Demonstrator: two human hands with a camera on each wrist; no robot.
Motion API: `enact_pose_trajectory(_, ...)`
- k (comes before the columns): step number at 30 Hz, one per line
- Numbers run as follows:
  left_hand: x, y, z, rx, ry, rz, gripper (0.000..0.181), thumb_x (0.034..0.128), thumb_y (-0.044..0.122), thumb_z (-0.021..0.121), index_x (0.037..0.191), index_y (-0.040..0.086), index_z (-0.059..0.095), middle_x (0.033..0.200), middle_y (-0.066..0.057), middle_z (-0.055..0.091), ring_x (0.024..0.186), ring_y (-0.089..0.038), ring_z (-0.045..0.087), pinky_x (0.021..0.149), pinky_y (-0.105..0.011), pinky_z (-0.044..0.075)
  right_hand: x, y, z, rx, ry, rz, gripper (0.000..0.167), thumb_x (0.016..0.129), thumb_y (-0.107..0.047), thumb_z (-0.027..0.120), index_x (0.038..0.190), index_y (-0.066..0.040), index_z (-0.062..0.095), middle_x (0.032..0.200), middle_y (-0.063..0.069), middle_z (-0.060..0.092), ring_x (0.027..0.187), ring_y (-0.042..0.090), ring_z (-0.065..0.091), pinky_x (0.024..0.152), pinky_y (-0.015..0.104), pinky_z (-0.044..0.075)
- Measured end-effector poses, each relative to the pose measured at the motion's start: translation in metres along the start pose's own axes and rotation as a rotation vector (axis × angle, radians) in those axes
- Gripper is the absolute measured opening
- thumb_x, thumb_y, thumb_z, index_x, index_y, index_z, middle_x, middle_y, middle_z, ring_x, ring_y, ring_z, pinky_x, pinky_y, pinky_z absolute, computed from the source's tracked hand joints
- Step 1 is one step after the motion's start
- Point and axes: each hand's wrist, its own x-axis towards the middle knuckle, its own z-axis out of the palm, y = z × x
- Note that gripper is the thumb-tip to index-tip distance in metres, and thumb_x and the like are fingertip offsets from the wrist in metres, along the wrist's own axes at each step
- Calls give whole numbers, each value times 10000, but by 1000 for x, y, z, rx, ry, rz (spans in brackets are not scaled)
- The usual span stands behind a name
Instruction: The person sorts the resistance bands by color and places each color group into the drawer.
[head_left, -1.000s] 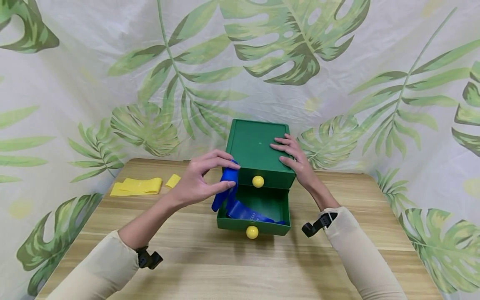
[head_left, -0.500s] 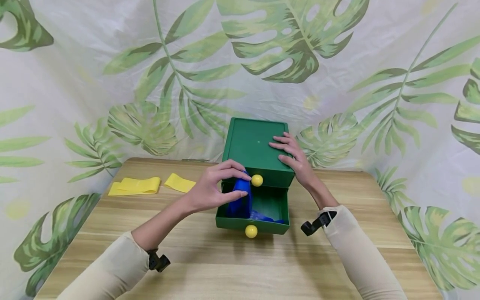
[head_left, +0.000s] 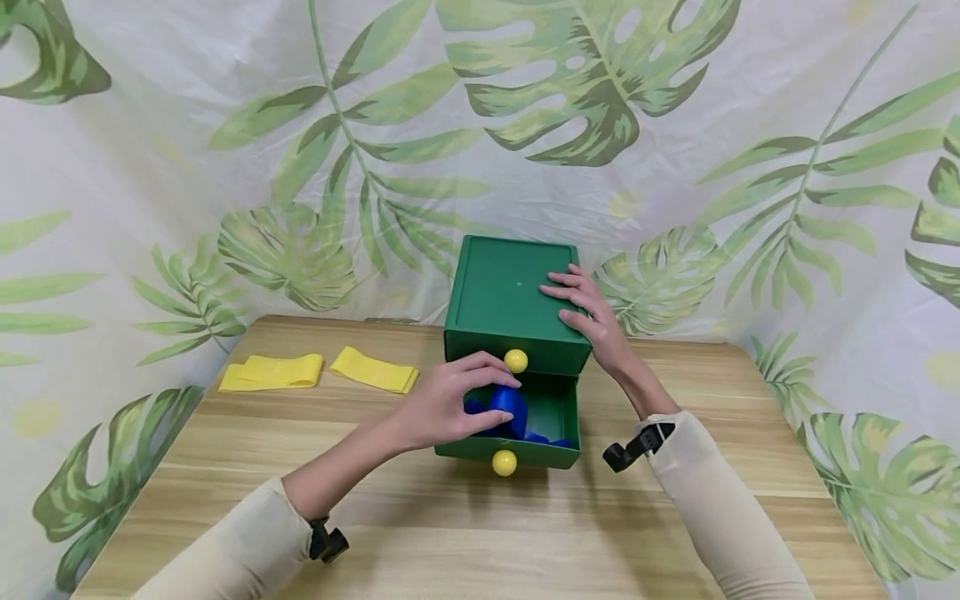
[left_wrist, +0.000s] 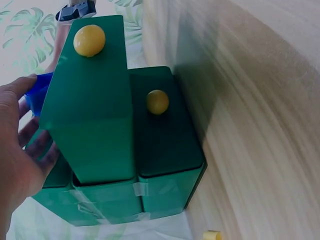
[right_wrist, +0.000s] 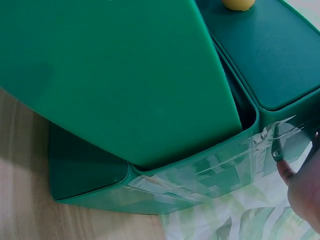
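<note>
A curtained nook; leafy cloth (head_left: 405, 142) backs a wood-grain table (head_left: 480, 542).

A bright blue strip (head_left: 514, 402), bent over, sits partly inside the pulled-out middle drawer (head_left: 542, 455) of a green cabinet (head_left: 502, 292), upright on a wooden bench (head_left: 480, 542), top drawer (head_left: 555, 352) and bottom drawer (left_wrist: 167, 137) closed.

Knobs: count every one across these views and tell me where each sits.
3: top knob on the top drawer, middle knob on the open drawer, bottom knob on the bottom drawer, hidden in the head view.
</note>
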Motion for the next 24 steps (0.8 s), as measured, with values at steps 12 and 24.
enact_pose_trajectory(12, -7, 0, 12, 143, -75, -91, 340, 908, 310, 865, 1198, 156, 776, 1247, -16, 716, 1109, -159, 700, 888, -308, 613, -1, 1, 1, 6, 4, 2, 416, 1052, -72, 497, 1429, 53, 620, 1612, 228, 441, 1625, 348, 112, 1301, 588, 31)
enact_pose_trajectory(24, -11, 1, 10, 125, -58, -117, 360, 916, 317, 857, 1209, 123, 776, 1279, -21, 715, 1192, -187, 676, 960, -358, 601, 0, -1, 0, 2, 8, 7, 415, 1046, -64, 501, 1422, 57, 625, 1608, 229, 447, 1628, 334, 114, 1304, 581, 31)
